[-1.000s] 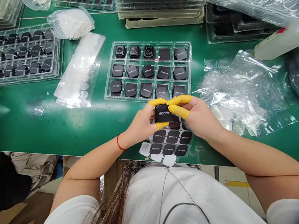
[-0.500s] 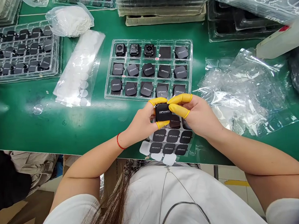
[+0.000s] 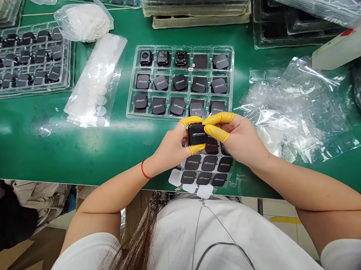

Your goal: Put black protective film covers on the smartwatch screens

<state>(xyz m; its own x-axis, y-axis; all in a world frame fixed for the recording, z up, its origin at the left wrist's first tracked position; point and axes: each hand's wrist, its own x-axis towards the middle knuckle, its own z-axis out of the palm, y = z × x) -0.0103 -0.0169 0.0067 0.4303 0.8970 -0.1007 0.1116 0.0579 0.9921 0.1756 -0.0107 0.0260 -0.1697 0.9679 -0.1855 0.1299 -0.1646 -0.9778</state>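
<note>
A black smartwatch body (image 3: 196, 135) with "HiFuture" printed on its face is held above the sheet at the table's front edge. My left hand (image 3: 171, 145), in yellow finger cots, grips it between thumb and fingers at its left side. At the upper right corner of the watch, my right hand (image 3: 241, 138) pinches with yellow-covered thumb and forefinger; whether a film edge lies between them is hidden. Below lies a sheet of black HiFuture film stickers (image 3: 210, 163), partly covered by my hands. White rounded tabs (image 3: 204, 191) stick out along its near side.
Behind my hands stands a clear compartment tray (image 3: 179, 72) of watches, one compartment showing only a dark pad. Another filled tray (image 3: 27, 58) sits far left, beside round clear stickers (image 3: 96, 83). Crumpled plastic film (image 3: 294, 109) lies right, near a white bottle (image 3: 339, 49). Stacked trays (image 3: 196, 7) stand behind.
</note>
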